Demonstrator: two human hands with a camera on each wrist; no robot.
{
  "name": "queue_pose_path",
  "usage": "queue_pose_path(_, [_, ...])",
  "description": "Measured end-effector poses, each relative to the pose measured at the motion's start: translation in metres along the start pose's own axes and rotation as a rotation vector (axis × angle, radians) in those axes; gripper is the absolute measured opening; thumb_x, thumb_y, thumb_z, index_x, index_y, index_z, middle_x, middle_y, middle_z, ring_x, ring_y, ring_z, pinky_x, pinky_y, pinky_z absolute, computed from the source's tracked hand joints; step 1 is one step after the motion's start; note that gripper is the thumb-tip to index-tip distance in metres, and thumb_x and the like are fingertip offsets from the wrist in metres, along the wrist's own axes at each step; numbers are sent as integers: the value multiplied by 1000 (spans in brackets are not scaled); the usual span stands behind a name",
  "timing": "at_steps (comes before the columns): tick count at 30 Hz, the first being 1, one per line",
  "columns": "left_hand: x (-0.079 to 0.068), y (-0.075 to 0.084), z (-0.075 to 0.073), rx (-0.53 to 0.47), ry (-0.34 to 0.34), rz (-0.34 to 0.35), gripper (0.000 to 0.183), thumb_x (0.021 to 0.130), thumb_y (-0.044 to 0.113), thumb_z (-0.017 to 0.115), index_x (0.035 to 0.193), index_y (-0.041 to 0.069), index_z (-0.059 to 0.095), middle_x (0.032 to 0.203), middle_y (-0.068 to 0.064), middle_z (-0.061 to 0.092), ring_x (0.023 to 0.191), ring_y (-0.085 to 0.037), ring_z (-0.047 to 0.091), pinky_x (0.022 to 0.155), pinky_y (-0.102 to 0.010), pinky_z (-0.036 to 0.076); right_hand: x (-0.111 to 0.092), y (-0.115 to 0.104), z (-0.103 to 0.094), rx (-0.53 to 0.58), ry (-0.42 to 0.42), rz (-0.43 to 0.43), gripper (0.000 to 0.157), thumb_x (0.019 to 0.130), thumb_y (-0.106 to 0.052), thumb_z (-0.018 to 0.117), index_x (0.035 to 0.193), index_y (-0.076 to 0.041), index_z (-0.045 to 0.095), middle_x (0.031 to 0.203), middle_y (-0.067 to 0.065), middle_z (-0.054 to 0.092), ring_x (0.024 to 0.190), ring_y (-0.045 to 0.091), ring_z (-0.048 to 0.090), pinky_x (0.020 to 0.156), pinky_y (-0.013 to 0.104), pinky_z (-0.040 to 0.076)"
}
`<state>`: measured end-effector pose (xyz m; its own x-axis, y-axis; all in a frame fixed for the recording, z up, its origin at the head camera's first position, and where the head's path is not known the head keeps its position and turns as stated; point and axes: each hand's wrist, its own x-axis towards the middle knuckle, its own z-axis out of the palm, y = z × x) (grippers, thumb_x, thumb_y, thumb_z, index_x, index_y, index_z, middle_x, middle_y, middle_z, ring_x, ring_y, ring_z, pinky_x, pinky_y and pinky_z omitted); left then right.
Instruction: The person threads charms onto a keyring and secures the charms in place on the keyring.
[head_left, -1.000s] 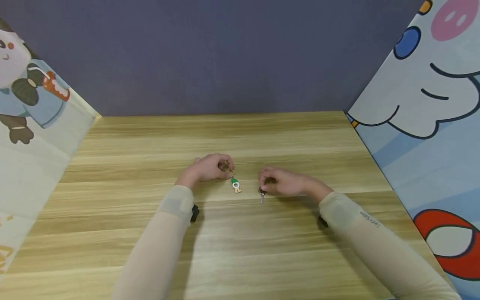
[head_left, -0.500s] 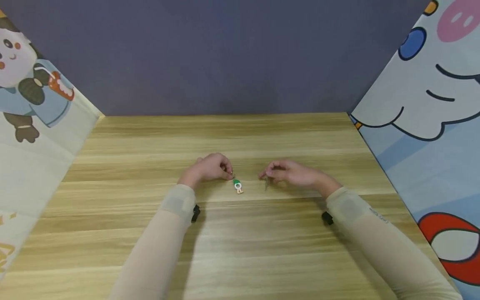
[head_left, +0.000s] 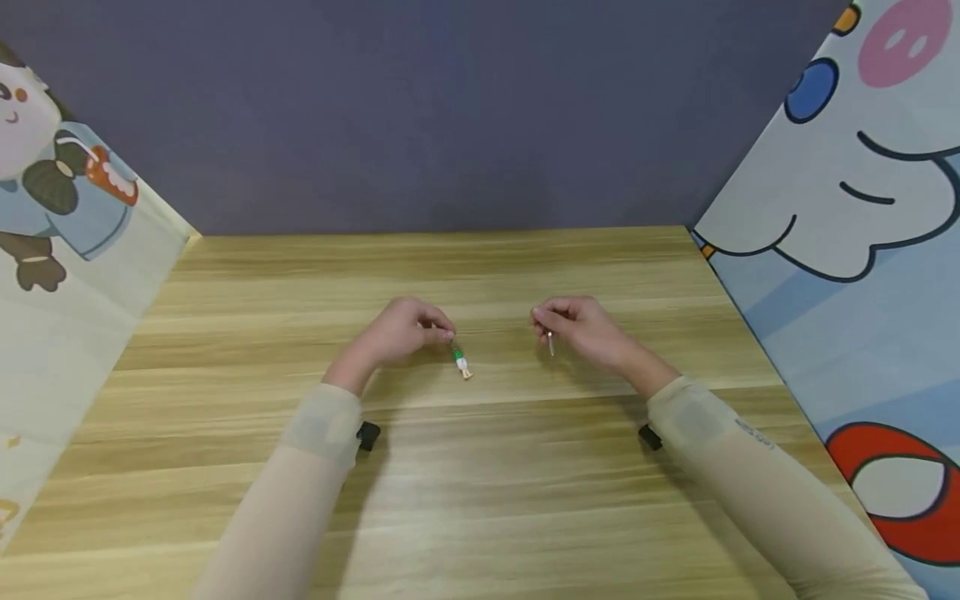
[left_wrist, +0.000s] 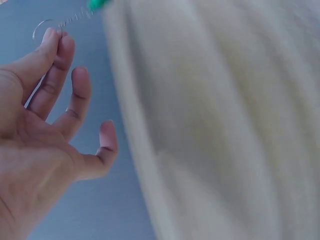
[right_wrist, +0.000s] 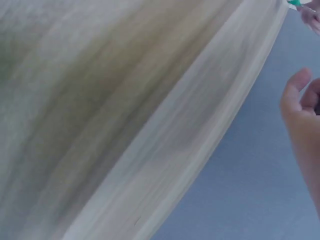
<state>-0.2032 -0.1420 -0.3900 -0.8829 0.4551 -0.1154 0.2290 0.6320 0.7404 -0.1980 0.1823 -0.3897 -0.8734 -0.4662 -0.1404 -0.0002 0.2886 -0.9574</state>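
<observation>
My left hand (head_left: 405,329) pinches the keyring of a keychain between thumb and index finger. From the ring hangs a small figure charm (head_left: 461,363), green on top, white in the middle, with pale legs. The left wrist view shows the thin metal ring at the fingertips, a short chain (left_wrist: 75,17) and a bit of green at the top edge; the other fingers are loosely bent. To the right, my right hand (head_left: 588,332) pinches a small silvery key (head_left: 551,343), pointing down below the fingers. In the right wrist view the key is hidden.
Both hands are over a wood-grain table (head_left: 480,500). A dark grey wall (head_left: 450,117) stands behind it, with cartoon-printed panels on the left (head_left: 82,275) and right (head_left: 847,333).
My right hand has moved slightly away and right, carrying the key. My left hand has shifted a little left with the keychain, its charm turned more edge-on. The hands are farther apart.
</observation>
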Motion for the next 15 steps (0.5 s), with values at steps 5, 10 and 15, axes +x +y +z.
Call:
queue_pose_path(5, [-7,21,-9,-13,12,3,19,104,20,71,117,11,82,116,-3,81,103,-23,66,85,-38,54,-4,-5,0,43,7,-42,36,112,-13,53,135,13,62,114,6,71,104,20,72,96,36,63])
queue_pose_path(10, [-18,44,-17,10,36,24,14,102,22,74,110,17,84,113,0,82,103,-22,69,86,-39,53,-7,-9,2,20,55,-98,24,109,-12,61,122,4,72,112,3,76,100,11,74,96,29,62])
queue_pose_path(15, [-25,60,-23,29,46,55,14,101,26,75,109,18,84,110,3,82,104,-19,72,90,-42,55,-11,-14,3,54,133,-170,15,105,-8,67,116,-1,75,99,-4,79,93,12,75,90,31,64])
